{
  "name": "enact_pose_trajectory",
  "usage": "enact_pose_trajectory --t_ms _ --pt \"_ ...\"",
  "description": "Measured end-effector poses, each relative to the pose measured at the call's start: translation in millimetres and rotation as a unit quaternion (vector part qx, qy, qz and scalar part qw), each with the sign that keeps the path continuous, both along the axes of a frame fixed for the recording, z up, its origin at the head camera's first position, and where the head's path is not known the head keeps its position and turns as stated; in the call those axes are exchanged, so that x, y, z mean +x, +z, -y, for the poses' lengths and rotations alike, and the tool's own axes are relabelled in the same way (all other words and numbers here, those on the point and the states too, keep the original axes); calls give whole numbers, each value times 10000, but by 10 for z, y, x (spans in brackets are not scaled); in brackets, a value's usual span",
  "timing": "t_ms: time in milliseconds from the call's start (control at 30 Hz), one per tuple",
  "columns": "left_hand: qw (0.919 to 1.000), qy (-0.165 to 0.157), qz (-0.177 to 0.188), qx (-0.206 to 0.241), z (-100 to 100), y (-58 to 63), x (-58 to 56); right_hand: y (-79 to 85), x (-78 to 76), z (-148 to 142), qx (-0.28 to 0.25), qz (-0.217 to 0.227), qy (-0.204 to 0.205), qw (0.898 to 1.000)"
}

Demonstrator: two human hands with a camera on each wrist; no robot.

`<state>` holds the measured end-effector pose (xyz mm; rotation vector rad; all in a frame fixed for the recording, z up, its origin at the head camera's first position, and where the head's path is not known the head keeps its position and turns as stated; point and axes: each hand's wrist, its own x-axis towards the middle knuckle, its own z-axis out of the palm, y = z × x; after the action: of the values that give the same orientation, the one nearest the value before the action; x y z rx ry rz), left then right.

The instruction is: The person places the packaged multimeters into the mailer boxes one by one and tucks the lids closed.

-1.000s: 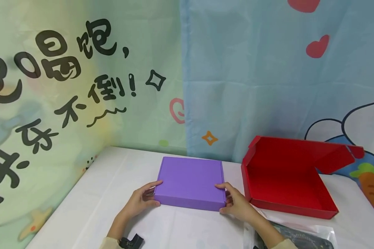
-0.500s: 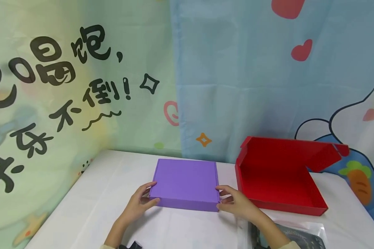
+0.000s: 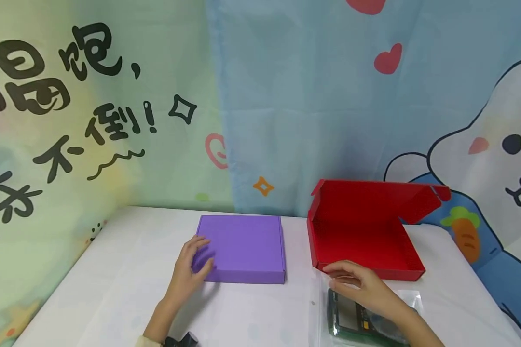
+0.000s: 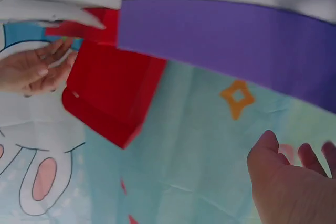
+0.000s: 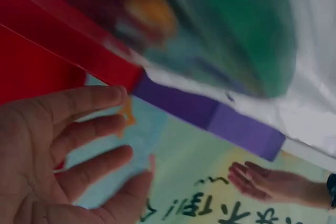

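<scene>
Purple box [image 3: 243, 248], handling: probably light, stiff card; smooth face may slip under dry fingers, and walls could crush if squeezed hard.
Purple box, grip: take both short sides, close to the near corners.
Purple box, position and axis: closed and flat on the white surface [image 3: 252, 318], left of the red box [image 3: 401, 274]; front wall at the near side, long axis apparently left to right.
Left hand [image 3: 191, 265]: at the purple box's left edge; fingers parted, grasping nothing; contact cannot be confirmed.
Red box: lid raised at the back, mouth toward the near side; long axis left to right.
Clear bag [image 3: 323, 313]: in front of the red box; likely limp and slick, its dark green contents [image 3: 347, 315] firmer.
Right hand [image 3: 364, 286]: above the clear bag, fingers released.
</scene>
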<state>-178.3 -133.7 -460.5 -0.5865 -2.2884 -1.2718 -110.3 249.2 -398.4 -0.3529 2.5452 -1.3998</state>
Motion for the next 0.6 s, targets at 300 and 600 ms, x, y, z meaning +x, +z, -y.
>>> enact_pose_trajectory --t_ms 300,600 --pt "9919 -1000 248 -748 -406 198 -83 -135 368 -443 757 972 -378 9917" --pt "9265 -2799 2467 486 -1131 480 -375 -158 417 -580 1314 1496 -370 9793"
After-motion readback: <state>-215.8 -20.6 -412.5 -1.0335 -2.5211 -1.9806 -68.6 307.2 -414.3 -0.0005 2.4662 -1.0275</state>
